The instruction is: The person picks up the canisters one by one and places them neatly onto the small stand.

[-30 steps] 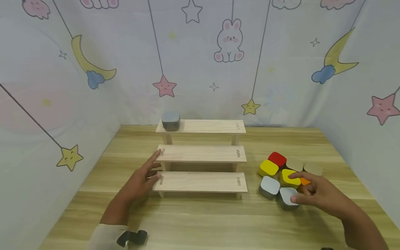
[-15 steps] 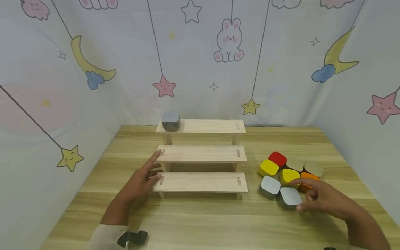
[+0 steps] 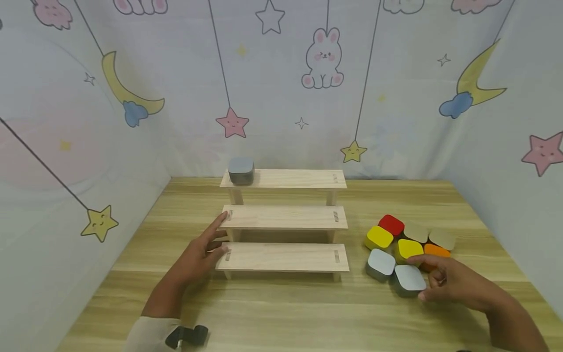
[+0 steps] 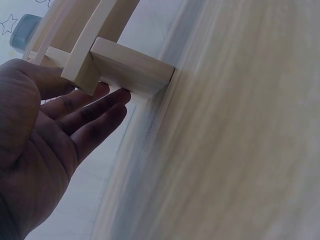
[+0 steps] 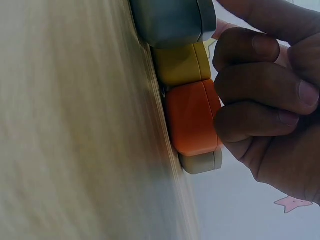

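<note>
My left hand (image 3: 195, 259) touches the left end of a three-step wooden shelf (image 3: 286, 256), thumb at the lowest step and index finger at the middle one. Its other fingers (image 4: 97, 125) reach out fairly straight along the shelf's side in the left wrist view. At the right, my right hand (image 3: 462, 283) pinches a grey rounded-square box (image 3: 410, 278) between index finger and thumb. The other three fingers (image 5: 260, 85) are curled in beside it. The box stands on the table within a group of similar boxes.
Behind it are another grey box (image 3: 380, 264), two yellow ones, a red box (image 3: 391, 224), an orange box (image 5: 192, 117) and two beige boxes. One grey box (image 3: 241, 171) sits at the left of the top step. A printed cloth (image 3: 281, 98) hangs around the table.
The right hand has shifted slightly right and down, from over the yellow and grey boxes to the grey box's right edge. The left hand stays at the shelf.
</note>
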{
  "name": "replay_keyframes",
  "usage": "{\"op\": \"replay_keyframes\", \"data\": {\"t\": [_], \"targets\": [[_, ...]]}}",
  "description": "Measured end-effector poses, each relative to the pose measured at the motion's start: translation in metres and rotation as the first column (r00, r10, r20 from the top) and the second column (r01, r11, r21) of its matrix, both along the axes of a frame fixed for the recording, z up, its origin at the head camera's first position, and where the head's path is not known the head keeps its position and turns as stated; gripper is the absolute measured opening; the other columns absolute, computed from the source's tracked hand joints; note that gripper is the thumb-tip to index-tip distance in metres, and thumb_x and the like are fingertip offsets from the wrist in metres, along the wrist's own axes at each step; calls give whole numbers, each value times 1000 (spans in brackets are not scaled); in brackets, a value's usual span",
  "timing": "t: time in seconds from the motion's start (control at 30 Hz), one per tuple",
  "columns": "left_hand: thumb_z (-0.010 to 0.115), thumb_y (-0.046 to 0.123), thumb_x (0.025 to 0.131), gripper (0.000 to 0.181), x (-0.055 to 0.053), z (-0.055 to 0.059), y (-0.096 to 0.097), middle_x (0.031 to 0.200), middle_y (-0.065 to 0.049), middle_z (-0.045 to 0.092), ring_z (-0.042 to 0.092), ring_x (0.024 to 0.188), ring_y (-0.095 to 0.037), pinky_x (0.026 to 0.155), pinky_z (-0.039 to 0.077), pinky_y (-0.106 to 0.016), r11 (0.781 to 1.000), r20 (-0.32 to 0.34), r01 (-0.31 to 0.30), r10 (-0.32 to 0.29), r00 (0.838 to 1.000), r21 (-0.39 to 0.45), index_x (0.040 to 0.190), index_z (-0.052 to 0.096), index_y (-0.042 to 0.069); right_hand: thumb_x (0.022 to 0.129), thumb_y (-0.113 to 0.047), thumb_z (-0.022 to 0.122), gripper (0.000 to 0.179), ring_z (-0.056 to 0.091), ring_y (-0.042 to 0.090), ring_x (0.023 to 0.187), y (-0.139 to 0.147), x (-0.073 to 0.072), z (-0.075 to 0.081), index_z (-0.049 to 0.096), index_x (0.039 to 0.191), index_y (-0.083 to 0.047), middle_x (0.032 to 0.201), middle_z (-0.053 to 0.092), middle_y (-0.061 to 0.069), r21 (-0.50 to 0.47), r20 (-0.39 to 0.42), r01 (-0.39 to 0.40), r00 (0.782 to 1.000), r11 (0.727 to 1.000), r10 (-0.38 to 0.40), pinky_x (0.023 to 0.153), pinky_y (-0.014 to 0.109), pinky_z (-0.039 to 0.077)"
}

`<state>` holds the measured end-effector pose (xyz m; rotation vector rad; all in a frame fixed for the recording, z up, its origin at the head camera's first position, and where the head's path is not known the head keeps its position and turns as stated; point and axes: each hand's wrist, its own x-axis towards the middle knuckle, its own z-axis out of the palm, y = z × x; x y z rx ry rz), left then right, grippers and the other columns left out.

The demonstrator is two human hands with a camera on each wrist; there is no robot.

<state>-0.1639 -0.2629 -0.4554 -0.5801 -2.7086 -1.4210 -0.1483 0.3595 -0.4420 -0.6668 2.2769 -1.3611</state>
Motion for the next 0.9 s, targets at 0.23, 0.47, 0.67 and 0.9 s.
{"op": "replay_keyframes", "data": {"t": [0.23,0.47,0.67,0.9], "targets": [[61,2,111,86,0,-1,0,160,-39,49,62,136,-59,106,61,-64,1000,3,-7,7,1000,-7,178,14,29,91,-6,86,76,52,6,63,-2,-3,-2,47,154,11,76,52,-10,60,16,9,1000,998,-10,50,24,43],[62,3,110,86,0,-2,0,163,-38,47,62,137,-59,106,60,-64,1000,3,-5,5,1000,-2,178,15,29,91,-8,86,73,53,6,65,-4,-3,-2,49,152,9,76,52,-8,88,23,14,1000,996,-16,50,24,43],[62,3,110,87,-1,-2,0,163,-37,47,62,138,-57,108,59,-65,1000,9,-13,13,1000,-16,178,14,32,93,-8,84,69,58,8,68,-4,-2,-3,49,150,8,79,59,-7,92,12,1,1000,996,-2,54,23,48],[62,3,110,87,0,-3,0,162,-38,48,62,137,-58,108,59,-66,1000,-10,-10,9,1000,-19,178,14,29,95,-9,83,61,63,11,80,-3,-1,-2,52,147,2,97,66,3,122,-16,-2,1000,992,4,63,23,53]]}}
